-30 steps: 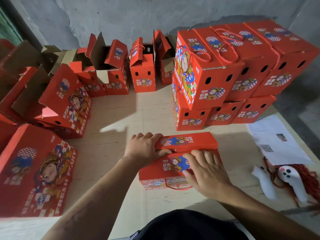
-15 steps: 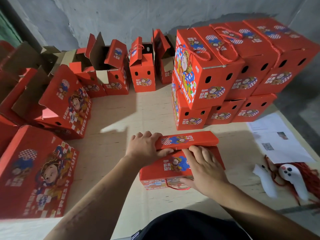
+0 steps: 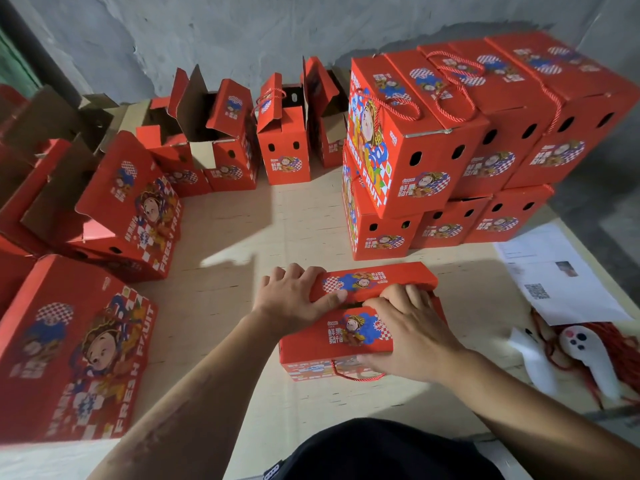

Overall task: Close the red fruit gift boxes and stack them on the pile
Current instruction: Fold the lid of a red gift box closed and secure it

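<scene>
While closed cartons lying on their sides [image 3: 72, 344] crowd the left edge of the wooden table [image 3: 263, 216], open bare board stretches through the middle. Open-flapped boxes [image 3: 221, 140] line the back wall. Toward the near edge, the left hand [image 3: 294, 299] grips the far top flap [image 3: 377, 278] of the red gift box [image 3: 332, 344], thumb pressing its front; the right hand [image 3: 412, 330] lies across the near flap, fingers curled over its edge into the gap between the flaps. Just behind stands the two-tier pile of closed boxes [image 3: 450, 140], hemming the right rear. Papers [image 3: 557, 271] and a white controller [image 3: 588, 355] on red cord occupy the right edge.
</scene>
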Demonstrator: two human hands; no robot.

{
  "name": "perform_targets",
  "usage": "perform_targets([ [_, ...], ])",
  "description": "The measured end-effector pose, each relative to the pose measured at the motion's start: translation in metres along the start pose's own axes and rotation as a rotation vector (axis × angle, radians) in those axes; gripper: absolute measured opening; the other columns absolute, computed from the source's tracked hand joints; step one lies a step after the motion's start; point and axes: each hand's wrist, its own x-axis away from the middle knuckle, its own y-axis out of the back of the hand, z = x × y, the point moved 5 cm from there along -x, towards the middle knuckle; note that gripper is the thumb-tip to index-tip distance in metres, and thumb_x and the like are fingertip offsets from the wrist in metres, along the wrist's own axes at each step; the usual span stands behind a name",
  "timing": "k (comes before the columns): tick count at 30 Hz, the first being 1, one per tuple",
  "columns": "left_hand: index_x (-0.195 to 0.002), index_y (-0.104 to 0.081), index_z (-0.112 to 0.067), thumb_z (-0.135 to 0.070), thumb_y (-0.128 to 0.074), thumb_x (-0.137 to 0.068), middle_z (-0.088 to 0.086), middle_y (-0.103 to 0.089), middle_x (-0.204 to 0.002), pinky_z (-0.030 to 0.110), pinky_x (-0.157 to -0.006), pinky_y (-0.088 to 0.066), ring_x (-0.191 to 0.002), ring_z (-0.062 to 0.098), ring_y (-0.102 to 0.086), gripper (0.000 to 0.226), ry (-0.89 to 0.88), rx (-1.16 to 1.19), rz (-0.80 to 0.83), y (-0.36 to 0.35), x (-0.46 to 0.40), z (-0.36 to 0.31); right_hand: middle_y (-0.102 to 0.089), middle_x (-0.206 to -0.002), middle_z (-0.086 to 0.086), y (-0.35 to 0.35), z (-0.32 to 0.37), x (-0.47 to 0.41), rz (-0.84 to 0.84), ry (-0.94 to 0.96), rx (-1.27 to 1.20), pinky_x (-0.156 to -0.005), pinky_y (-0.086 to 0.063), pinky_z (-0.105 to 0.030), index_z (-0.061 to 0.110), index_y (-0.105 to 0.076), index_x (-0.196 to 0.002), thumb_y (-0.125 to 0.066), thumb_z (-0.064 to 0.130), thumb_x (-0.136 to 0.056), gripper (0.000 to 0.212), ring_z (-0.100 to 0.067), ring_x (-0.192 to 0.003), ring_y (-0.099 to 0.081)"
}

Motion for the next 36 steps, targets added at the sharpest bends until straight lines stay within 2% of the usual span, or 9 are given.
perform_targets([
  [4,-0.142,-0.042,-0.048,-0.099,-0.015,-0.078,-0.002,-0.051,-0.139,0.049,-0.108,-0.035,-0.130,0.030,-0.045,0.085,0.040,0.002,0.054,-0.003,-0.003,-0.002,-0.056,-0.113,0.012,0.010,-0.011,0.007,-0.121,-0.030,-0.348,-0.095,-0.046,-0.031,0.023,-0.064,-0.130,-0.065,0.052,-0.087,0.052,-0.009,-0.108,-0.052],
  [7,-0.141,-0.042,-0.049,-0.098,-0.024,-0.080,-0.005,-0.049,-0.141,0.048,-0.108,-0.034,-0.133,0.026,-0.040,0.081,0.066,0.026,0.061,-0.005,-0.002,-0.002,-0.068,-0.105,0.008,0.016,-0.021,0.013,-0.277,-0.128,-0.600,-0.092,-0.050,-0.028,0.016,-0.072,-0.113,-0.059,0.038,-0.093,0.032,-0.008,-0.104,-0.063],
  [11,-0.141,-0.042,-0.048,-0.099,-0.026,-0.078,-0.007,-0.048,-0.141,0.047,-0.106,-0.034,-0.133,0.025,-0.040,0.083,0.080,0.022,0.038,-0.008,0.001,-0.004,-0.067,-0.089,0.012,0.018,-0.022,0.015,-0.456,-0.216,-0.647,-0.077,-0.052,-0.029,0.013,-0.073,-0.092,-0.057,0.025,-0.092,0.020,-0.008,-0.087,-0.064],
  [14,-0.141,-0.040,-0.049,-0.101,-0.025,-0.077,-0.007,-0.048,-0.142,0.047,-0.106,-0.034,-0.133,0.024,-0.040,0.084,0.080,0.004,0.011,-0.009,0.003,-0.003,-0.066,-0.098,0.008,0.023,-0.026,0.015,-0.576,-0.277,-0.486,-0.088,-0.048,-0.041,0.011,-0.072,-0.097,-0.056,0.022,-0.091,0.020,-0.019,-0.097,-0.061],
  [16,-0.141,-0.039,-0.050,-0.102,-0.025,-0.075,-0.007,-0.047,-0.143,0.049,-0.106,-0.034,-0.134,0.025,-0.038,0.085,0.083,0.017,0.033,-0.011,0.001,-0.003,-0.065,-0.124,-0.002,0.019,-0.030,0.007,-0.444,-0.355,-0.360,-0.102,-0.042,-0.049,0.010,-0.068,-0.121,-0.055,0.028,-0.094,0.035,-0.030,-0.118,-0.057],
  [18,-0.141,-0.038,-0.053,-0.103,-0.026,-0.073,-0.008,-0.046,-0.143,0.051,-0.106,-0.034,-0.135,0.025,-0.037,0.085,0.083,0.038,0.074,-0.010,-0.002,-0.002,-0.040,-0.161,-0.009,0.005,-0.032,-0.003,-0.108,-0.417,-0.194,-0.122,-0.025,-0.050,0.014,-0.047,-0.152,-0.047,0.040,-0.104,0.054,-0.034,-0.150,-0.031],
  [21,-0.139,-0.037,-0.057,-0.096,-0.040,-0.078,-0.008,-0.044,-0.142,0.053,-0.106,-0.034,-0.135,0.026,-0.034,0.071,0.071,0.105,0.168,-0.006,-0.008,0.003,-0.004,-0.174,-0.003,-0.009,-0.033,-0.009,0.135,-0.396,-0.087,-0.130,-0.004,-0.041,0.024,-0.016,-0.166,-0.026,0.052,-0.108,0.066,-0.024,-0.160,0.002],
  [28,-0.139,-0.041,-0.055,-0.089,-0.048,-0.083,-0.006,-0.045,-0.143,0.051,-0.105,-0.035,-0.132,0.025,-0.036,0.066,0.046,0.083,0.138,-0.005,-0.008,0.002,-0.011,-0.158,0.023,-0.006,-0.064,-0.015,0.216,-0.503,-0.297,-0.111,-0.039,-0.046,0.051,-0.021,-0.158,-0.045,0.066,-0.096,0.068,-0.025,-0.143,-0.020],
  [36,-0.155,-0.044,-0.034,-0.065,-0.034,-0.100,0.001,-0.037,-0.158,0.049,-0.120,-0.027,-0.142,0.030,-0.033,0.064,-0.033,0.046,-0.359,-0.023,0.061,-0.007,-0.046,-0.139,-0.002,0.000,-0.067,-0.017,0.103,-0.524,-0.090,-0.095,-0.046,-0.044,0.030,-0.048,-0.136,-0.042,0.084,-0.083,0.076,-0.033,-0.122,-0.046],
])
